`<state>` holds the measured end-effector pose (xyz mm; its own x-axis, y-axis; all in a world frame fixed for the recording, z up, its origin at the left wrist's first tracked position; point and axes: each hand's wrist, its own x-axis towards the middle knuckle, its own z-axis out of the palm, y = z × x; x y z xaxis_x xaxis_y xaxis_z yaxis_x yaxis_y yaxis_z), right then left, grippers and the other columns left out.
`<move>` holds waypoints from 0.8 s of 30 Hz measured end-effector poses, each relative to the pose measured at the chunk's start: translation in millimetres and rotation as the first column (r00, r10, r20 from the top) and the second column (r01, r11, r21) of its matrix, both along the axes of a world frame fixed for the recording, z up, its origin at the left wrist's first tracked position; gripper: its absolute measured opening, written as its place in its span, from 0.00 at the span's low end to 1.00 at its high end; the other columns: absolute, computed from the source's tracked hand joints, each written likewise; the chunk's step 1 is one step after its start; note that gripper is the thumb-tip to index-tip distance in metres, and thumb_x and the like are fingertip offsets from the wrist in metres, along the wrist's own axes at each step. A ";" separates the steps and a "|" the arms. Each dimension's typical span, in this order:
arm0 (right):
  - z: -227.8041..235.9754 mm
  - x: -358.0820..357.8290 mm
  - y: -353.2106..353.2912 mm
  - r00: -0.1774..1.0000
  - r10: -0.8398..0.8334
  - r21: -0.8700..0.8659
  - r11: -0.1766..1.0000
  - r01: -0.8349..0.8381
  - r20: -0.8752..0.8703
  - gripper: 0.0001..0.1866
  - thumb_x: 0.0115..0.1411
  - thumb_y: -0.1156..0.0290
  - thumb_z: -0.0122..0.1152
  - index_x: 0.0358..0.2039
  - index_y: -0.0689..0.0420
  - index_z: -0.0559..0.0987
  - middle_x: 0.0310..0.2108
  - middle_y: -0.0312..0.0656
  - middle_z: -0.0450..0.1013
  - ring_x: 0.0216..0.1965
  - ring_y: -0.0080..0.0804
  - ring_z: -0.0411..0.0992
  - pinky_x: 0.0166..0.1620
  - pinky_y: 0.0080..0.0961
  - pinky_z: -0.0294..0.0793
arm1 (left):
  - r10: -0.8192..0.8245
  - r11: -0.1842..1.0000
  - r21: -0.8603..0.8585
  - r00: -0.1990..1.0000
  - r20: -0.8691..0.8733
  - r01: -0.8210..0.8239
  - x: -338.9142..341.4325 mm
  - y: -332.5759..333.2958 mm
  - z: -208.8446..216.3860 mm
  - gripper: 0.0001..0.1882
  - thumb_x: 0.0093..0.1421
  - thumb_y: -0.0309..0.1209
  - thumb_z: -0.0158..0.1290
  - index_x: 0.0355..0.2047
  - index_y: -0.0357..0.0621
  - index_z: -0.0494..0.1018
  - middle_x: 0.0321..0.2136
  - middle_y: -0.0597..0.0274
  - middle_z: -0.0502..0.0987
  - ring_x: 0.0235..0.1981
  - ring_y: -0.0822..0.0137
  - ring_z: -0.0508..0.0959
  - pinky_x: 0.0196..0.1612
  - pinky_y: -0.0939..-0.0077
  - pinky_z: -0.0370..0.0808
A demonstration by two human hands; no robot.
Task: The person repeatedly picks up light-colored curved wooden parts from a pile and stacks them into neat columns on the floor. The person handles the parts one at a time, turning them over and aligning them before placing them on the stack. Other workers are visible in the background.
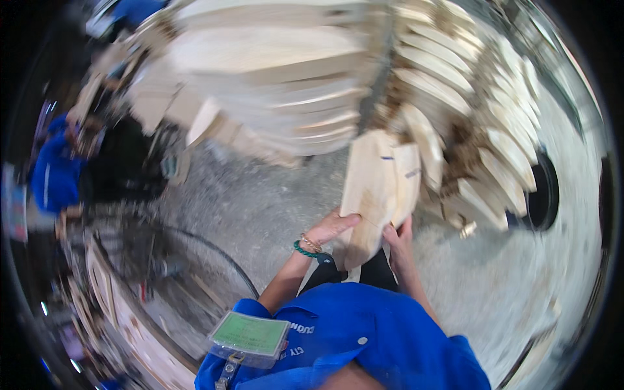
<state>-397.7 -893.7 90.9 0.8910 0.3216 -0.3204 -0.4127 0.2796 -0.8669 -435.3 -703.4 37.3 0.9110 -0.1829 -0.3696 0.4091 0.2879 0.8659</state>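
Observation:
Two shaped pale wooden boards [370, 188] are held side by side in front of my body, tilted, with short dark marks near their far ends. My left hand [333, 229] grips the left board's near edge, thumb on top. On the right edge, my right hand [400, 240] closes around the other board, its fingers partly hidden underneath. The boards' far ends come close to a stack of similar curved wooden pieces [426, 146]. Motion blurs much of the picture.
Large stacked pale boards [266, 58] stand ahead. More curved pieces [500, 175] are piled at the right, beside a round black object [545, 190]. A person in blue [55, 169] is at the far left. A dark hose [218, 250] curves over the floor at my left.

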 end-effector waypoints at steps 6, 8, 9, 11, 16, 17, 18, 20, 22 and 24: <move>11.9 -79.7 90.8 0.919 0.305 -0.035 0.951 -0.307 0.250 0.39 0.51 0.65 0.66 0.56 0.61 0.53 0.52 0.47 0.61 0.53 0.33 0.61 0.56 0.32 0.61 | 0.305 0.930 -0.218 0.952 0.002 -0.297 -113.3 86.0 36.4 0.37 0.59 0.41 0.54 0.62 0.38 0.52 0.56 0.58 0.65 0.55 0.68 0.66 0.57 0.73 0.64; 31.7 -93.9 127.3 0.846 0.490 -0.010 0.866 -0.499 0.212 0.36 0.55 0.67 0.61 0.59 0.57 0.52 0.56 0.44 0.57 0.57 0.32 0.57 0.59 0.33 0.55 | 0.460 0.872 -0.185 0.888 -0.005 -0.453 -151.8 115.4 47.2 0.37 0.60 0.40 0.53 0.63 0.37 0.50 0.57 0.57 0.63 0.57 0.67 0.65 0.58 0.72 0.62; 40.0 -99.2 145.4 0.834 0.538 0.050 0.836 -0.547 0.127 0.36 0.56 0.65 0.61 0.58 0.57 0.52 0.56 0.44 0.57 0.57 0.32 0.56 0.59 0.33 0.54 | 0.514 0.846 -0.169 0.858 0.009 -0.505 -165.4 126.8 51.8 0.38 0.59 0.40 0.54 0.63 0.37 0.49 0.57 0.57 0.62 0.57 0.67 0.64 0.58 0.72 0.62; 47.0 -107.4 179.4 0.809 0.586 0.073 0.806 -0.588 0.051 0.38 0.55 0.55 0.62 0.56 0.58 0.52 0.54 0.50 0.56 0.59 0.37 0.54 0.60 0.36 0.53 | 0.614 0.785 -0.137 0.788 0.042 -0.604 -185.5 147.5 58.5 0.39 0.59 0.39 0.54 0.63 0.37 0.47 0.59 0.56 0.60 0.58 0.67 0.62 0.59 0.73 0.61; 18.6 -109.4 256.1 0.756 0.654 0.048 0.754 -0.655 0.024 0.44 0.57 0.42 0.54 0.59 0.59 0.48 0.59 0.52 0.50 0.64 0.40 0.44 0.63 0.37 0.43 | 0.664 0.747 -0.012 0.746 0.052 -0.665 -205.8 206.7 61.0 0.43 0.56 0.40 0.57 0.64 0.39 0.45 0.60 0.56 0.58 0.61 0.66 0.58 0.61 0.72 0.56; 12.4 -103.9 272.8 0.760 0.650 0.062 0.758 -0.649 0.003 0.44 0.57 0.41 0.52 0.59 0.60 0.48 0.60 0.52 0.50 0.64 0.40 0.44 0.64 0.37 0.43 | 0.659 0.752 0.000 0.751 0.047 -0.659 -201.6 221.5 66.2 0.43 0.56 0.40 0.57 0.64 0.39 0.45 0.60 0.56 0.58 0.61 0.66 0.58 0.61 0.72 0.56; 6.2 -96.2 289.8 0.764 0.644 0.075 0.763 -0.642 -0.017 0.44 0.58 0.39 0.50 0.60 0.60 0.48 0.60 0.52 0.50 0.64 0.40 0.44 0.64 0.38 0.43 | 0.651 0.758 0.012 0.758 0.042 -0.652 -195.6 234.5 68.8 0.44 0.56 0.40 0.58 0.64 0.39 0.45 0.60 0.56 0.58 0.61 0.66 0.57 0.61 0.71 0.56; -1.5 -80.0 325.8 0.772 0.631 0.137 0.774 -0.618 -0.082 0.46 0.58 0.36 0.45 0.61 0.61 0.47 0.61 0.51 0.49 0.65 0.39 0.43 0.64 0.39 0.42 | 0.638 0.765 0.047 0.765 0.083 -0.643 -181.6 262.5 68.7 0.43 0.56 0.39 0.58 0.64 0.39 0.46 0.59 0.56 0.59 0.60 0.67 0.58 0.61 0.72 0.56; -4.1 -64.0 362.8 0.783 0.616 0.165 0.785 -0.598 -0.093 0.46 0.58 0.36 0.45 0.62 0.60 0.46 0.62 0.50 0.48 0.65 0.39 0.43 0.64 0.39 0.42 | 0.646 0.753 0.083 0.757 0.099 -0.653 -162.6 297.0 70.5 0.42 0.56 0.39 0.57 0.63 0.39 0.48 0.58 0.57 0.60 0.60 0.67 0.60 0.60 0.72 0.57; -4.9 -46.0 397.1 0.772 0.625 0.214 0.774 -0.596 -0.111 0.47 0.58 0.36 0.45 0.63 0.59 0.45 0.64 0.48 0.46 0.66 0.39 0.43 0.64 0.39 0.42 | 0.670 0.733 0.102 0.740 0.060 -0.673 -141.0 326.8 74.3 0.40 0.56 0.38 0.57 0.63 0.39 0.50 0.57 0.57 0.62 0.59 0.67 0.61 0.60 0.73 0.59</move>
